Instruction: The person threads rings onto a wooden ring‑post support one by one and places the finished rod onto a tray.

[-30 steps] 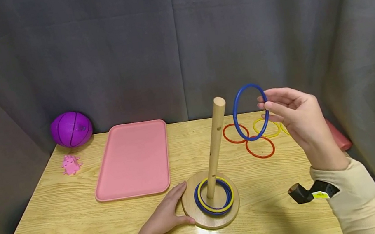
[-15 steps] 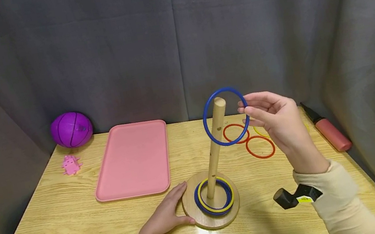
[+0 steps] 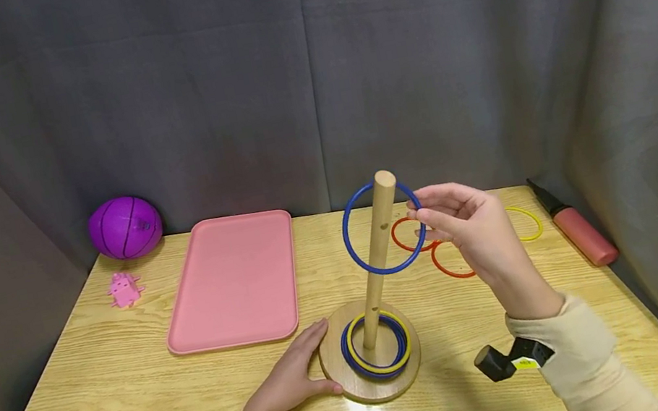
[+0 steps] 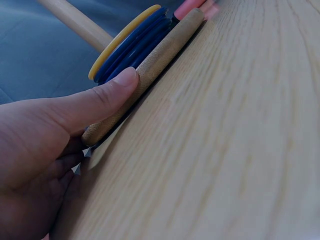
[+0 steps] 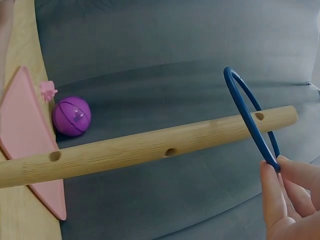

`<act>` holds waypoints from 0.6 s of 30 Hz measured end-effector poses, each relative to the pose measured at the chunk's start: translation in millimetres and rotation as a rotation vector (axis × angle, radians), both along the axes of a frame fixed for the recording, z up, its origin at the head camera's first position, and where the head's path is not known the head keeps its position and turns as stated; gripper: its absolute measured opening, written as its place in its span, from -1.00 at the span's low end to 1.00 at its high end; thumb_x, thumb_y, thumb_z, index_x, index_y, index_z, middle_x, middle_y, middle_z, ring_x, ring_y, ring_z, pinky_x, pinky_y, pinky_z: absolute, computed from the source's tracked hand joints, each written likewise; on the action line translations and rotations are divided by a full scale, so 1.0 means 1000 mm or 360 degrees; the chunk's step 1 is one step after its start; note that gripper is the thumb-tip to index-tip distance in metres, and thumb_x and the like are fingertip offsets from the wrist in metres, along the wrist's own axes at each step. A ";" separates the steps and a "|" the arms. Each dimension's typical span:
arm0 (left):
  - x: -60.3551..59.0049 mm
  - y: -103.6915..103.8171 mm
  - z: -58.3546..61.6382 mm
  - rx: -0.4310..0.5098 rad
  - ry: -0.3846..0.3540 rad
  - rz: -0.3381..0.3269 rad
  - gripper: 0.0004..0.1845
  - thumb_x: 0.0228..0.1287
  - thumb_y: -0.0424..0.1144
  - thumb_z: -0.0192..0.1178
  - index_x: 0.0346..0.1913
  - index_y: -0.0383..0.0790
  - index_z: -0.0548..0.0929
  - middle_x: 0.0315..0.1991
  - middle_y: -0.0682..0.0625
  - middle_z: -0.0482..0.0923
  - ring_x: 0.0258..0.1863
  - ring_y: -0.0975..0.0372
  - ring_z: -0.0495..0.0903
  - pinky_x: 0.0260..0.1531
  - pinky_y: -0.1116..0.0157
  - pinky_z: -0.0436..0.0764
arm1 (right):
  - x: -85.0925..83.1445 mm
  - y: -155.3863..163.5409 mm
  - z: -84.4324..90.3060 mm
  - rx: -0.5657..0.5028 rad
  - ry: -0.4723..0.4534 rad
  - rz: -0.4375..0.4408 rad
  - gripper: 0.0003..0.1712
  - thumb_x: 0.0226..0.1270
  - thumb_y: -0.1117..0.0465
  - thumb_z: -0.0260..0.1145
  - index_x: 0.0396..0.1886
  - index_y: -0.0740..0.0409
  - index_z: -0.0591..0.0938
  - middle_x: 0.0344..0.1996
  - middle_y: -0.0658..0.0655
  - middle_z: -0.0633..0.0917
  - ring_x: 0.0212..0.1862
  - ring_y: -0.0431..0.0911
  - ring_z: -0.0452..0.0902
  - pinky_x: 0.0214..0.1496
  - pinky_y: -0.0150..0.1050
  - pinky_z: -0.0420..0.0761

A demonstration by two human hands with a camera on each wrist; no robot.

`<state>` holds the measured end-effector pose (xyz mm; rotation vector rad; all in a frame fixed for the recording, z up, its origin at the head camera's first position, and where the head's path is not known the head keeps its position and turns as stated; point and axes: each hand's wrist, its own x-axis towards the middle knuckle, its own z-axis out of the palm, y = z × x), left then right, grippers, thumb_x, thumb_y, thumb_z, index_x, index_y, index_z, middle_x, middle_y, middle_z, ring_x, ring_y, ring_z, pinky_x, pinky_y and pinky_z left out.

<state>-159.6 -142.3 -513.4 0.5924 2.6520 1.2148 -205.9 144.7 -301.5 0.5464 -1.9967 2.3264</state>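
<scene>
My right hand [image 3: 472, 228] pinches a blue ring [image 3: 390, 270] at its right side between thumb and fingertips. In the right wrist view the wooden post [image 5: 200, 140] passes through this ring [image 5: 245, 112] near its top, by the uppermost hole. The post stands upright on a round wooden base [image 3: 378, 391]. Around its foot lie blue rings [image 4: 137, 45] with a yellow ring [image 3: 408, 338] on top. My left hand [image 3: 290, 381] holds the base's left edge, its thumb [image 4: 112, 92] against the rim and the fingers spread farther back, partly hidden in the left wrist view.
Two red rings [image 3: 393, 238] and a yellow ring [image 3: 540, 222] lie behind my right hand. A pink hand pump [image 3: 584, 237] rests along the right edge. To the left are a pink tray [image 3: 233, 281], a purple ball [image 3: 126, 228] and a small pink toy [image 3: 124, 289].
My right hand has carried the blue ring left and then down, from beside the post to around its upper end. The left hand and base have stayed in place.
</scene>
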 end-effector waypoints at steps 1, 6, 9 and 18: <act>0.000 0.000 0.001 -0.0002 -0.0003 0.0000 0.16 -0.12 0.11 0.47 0.51 -0.28 0.10 0.52 -0.24 0.04 0.51 -0.15 0.03 0.43 -0.16 0.14 | 0.000 0.000 -0.001 0.0007 -0.0015 0.0000 -0.73 0.28 0.44 0.29 -0.24 -0.02 0.73 -0.33 -0.08 0.79 -0.25 -0.24 0.75 -0.28 -0.38 0.73; 0.001 0.001 0.003 -0.0003 -0.0012 0.0002 0.16 -0.12 0.10 0.47 0.51 -0.27 0.10 0.52 -0.24 0.05 0.51 -0.15 0.03 0.43 -0.17 0.14 | -0.002 0.002 -0.008 0.0018 -0.0070 0.0008 -0.72 0.29 0.45 0.27 -0.25 -0.04 0.73 -0.32 -0.10 0.78 -0.24 -0.25 0.75 -0.28 -0.37 0.73; 0.001 0.001 0.003 -0.0002 -0.0015 0.0006 0.16 -0.12 0.09 0.48 0.51 -0.27 0.10 0.52 -0.24 0.05 0.51 -0.15 0.04 0.43 -0.17 0.14 | -0.002 0.003 -0.014 0.0032 -0.0100 0.0006 -0.71 0.28 0.45 0.28 -0.25 -0.05 0.73 -0.33 -0.11 0.78 -0.25 -0.27 0.74 -0.29 -0.40 0.72; -0.001 0.001 0.002 -0.0008 -0.0010 0.0005 0.17 -0.12 0.11 0.48 0.51 -0.27 0.10 0.52 -0.24 0.06 0.51 -0.14 0.04 0.44 -0.15 0.14 | -0.003 0.005 -0.032 0.0093 -0.0188 -0.0009 -0.70 0.27 0.43 0.29 -0.28 -0.10 0.73 -0.33 -0.13 0.77 -0.27 -0.31 0.72 -0.29 -0.41 0.72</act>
